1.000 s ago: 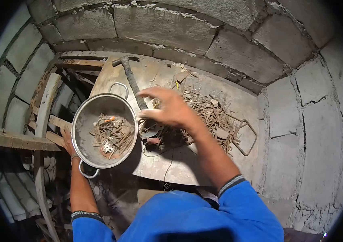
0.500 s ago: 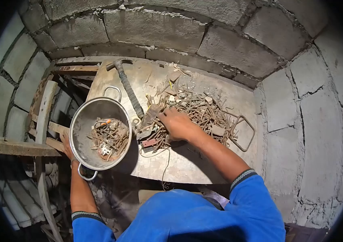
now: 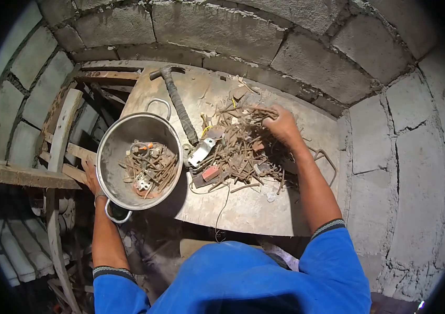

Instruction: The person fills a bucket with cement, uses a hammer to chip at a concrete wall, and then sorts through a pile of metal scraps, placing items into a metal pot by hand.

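Observation:
My right hand (image 3: 281,125) is closed round some rusty nails at the upper right of a heap of scrap metal (image 3: 238,157). A red block (image 3: 211,173) and a pale metal piece (image 3: 201,152) lie at the heap's left edge. My left hand (image 3: 91,175) is at the left outer side of a metal pot (image 3: 103,172), its fingers partly hidden, so its grip is unclear. Inside the pot are rusty nails (image 3: 165,175), an orange bit and a whitish metal part.
A hammer (image 3: 178,107) with a wrapped handle lies behind the pot on the board (image 3: 222,217). A bent metal loop (image 3: 328,162) sits right of the heap. Wooden bars (image 3: 39,176) stand at the left, and block walls (image 3: 212,31) enclose the board.
My right hand has moved right and away from me, from the heap's left part to its upper right. The pale metal piece and more of the red block now show. The view has shifted slightly.

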Action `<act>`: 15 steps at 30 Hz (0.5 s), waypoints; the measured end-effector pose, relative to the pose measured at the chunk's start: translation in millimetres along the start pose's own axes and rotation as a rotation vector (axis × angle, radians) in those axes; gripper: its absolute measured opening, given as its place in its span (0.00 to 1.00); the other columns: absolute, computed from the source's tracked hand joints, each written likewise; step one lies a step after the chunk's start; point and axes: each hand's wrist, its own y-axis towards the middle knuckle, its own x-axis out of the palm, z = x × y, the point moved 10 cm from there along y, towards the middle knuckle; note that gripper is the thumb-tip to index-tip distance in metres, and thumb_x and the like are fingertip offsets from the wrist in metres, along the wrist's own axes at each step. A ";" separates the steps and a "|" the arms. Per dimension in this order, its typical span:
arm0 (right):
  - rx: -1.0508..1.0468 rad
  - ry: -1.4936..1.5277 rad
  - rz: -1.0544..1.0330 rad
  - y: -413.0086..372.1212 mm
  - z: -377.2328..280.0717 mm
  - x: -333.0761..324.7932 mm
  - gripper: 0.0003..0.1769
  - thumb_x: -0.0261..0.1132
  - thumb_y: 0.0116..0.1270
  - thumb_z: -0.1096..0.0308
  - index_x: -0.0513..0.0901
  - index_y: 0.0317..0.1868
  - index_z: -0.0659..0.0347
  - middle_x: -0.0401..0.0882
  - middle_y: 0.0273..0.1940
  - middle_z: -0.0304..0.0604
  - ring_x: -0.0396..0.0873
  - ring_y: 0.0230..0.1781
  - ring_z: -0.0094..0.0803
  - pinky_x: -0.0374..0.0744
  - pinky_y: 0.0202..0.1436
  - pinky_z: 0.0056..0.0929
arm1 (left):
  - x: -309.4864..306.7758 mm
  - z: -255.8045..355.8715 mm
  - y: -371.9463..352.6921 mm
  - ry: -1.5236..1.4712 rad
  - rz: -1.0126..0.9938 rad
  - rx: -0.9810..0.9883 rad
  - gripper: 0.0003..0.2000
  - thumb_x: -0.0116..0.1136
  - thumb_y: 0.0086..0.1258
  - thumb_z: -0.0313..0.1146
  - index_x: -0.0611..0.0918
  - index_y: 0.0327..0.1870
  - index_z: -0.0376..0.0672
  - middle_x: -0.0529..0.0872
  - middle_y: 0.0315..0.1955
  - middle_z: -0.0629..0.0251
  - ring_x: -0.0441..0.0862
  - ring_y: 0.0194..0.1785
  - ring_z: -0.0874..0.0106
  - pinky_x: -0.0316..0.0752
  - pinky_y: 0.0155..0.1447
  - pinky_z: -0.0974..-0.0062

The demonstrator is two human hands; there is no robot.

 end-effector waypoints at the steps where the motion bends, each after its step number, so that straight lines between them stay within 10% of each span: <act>1: -0.005 0.058 0.017 1.0 1.2 -5.9 0.19 0.69 0.55 0.64 0.84 0.46 0.64 0.88 0.39 0.49 0.83 0.34 0.37 0.81 0.44 0.32 | -3.7 5.0 -1.8 -0.001 -0.001 0.000 0.35 0.53 0.74 0.48 0.58 0.81 0.56 0.57 0.80 0.53 0.57 0.81 0.60 0.36 0.82 0.47; 10: 0.098 0.762 -0.199 -14.2 -61.4 29.1 0.19 0.66 0.59 0.69 0.81 0.52 0.66 0.80 0.33 0.36 0.75 0.25 0.21 0.72 0.24 0.22 | 2.9 -2.3 -3.7 -0.013 0.107 0.126 0.36 0.55 0.74 0.46 0.57 0.82 0.57 0.56 0.81 0.54 0.56 0.82 0.60 0.35 0.81 0.47; 15: -0.196 0.774 -0.380 -43.1 -203.3 87.0 0.26 0.69 0.58 0.63 0.80 0.55 0.69 0.83 0.42 0.43 0.82 0.41 0.33 0.81 0.47 0.33 | 2.4 -3.5 -6.3 -0.067 0.001 -0.036 0.34 0.51 0.75 0.50 0.58 0.81 0.56 0.56 0.81 0.57 0.51 0.83 0.62 0.33 0.81 0.44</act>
